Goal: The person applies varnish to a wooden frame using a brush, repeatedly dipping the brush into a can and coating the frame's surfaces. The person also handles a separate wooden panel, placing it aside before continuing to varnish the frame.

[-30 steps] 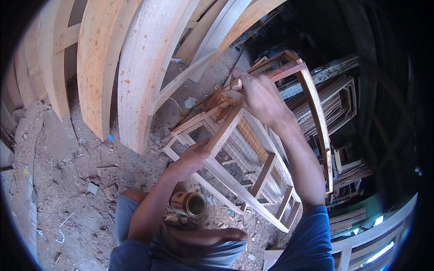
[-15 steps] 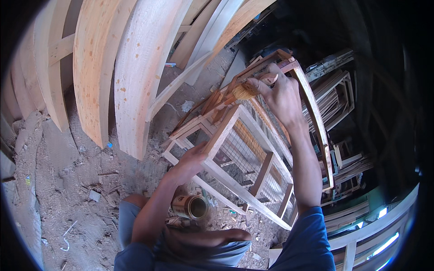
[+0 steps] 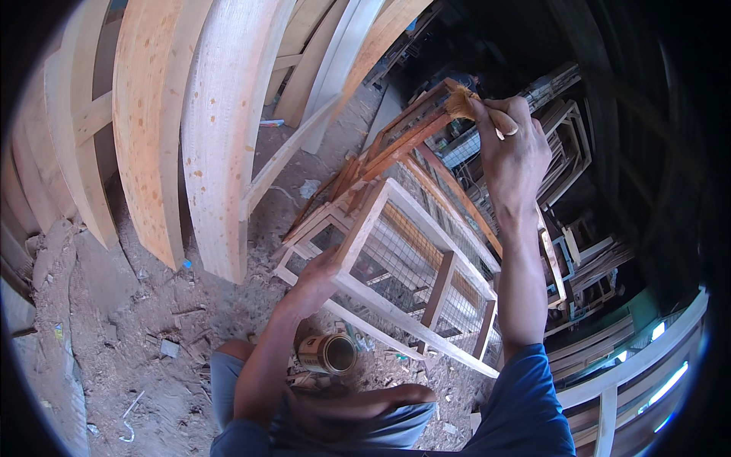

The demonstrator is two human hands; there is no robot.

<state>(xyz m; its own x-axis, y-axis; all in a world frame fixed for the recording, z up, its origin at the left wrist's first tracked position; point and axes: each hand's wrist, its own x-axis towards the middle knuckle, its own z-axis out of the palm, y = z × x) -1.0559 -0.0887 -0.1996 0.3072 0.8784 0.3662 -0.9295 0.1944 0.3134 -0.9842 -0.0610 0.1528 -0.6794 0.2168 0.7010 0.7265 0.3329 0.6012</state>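
Observation:
My right hand (image 3: 516, 156), raised at the upper right, is closed around the wooden handle of a paintbrush (image 3: 460, 103). The brush's tan bristles meet or nearly meet the far end of a reddish-brown stained wooden frame (image 3: 407, 142); whether they touch I cannot tell. My left hand (image 3: 314, 283) grips the near corner of a pale, unstained wooden frame (image 3: 441, 292) backed with wire mesh. This pale frame leans in front of the stained one. Below my left forearm, a tin can (image 3: 327, 353) stands on the ground near my knee, its top uncovered.
Large curved pale boards (image 3: 217, 145) stand upright at the left, some spotted with brown drops. Wood scraps and debris litter the dirt floor (image 3: 145, 346). More frames (image 3: 567, 141) are stacked in the dark at the right, and pale slatted woodwork (image 3: 609, 415) fills the lower right.
My right hand has moved up and to the right with the paintbrush, toward the stained frame's far end. My left hand keeps its hold on the pale frame. The view has shifted slightly.

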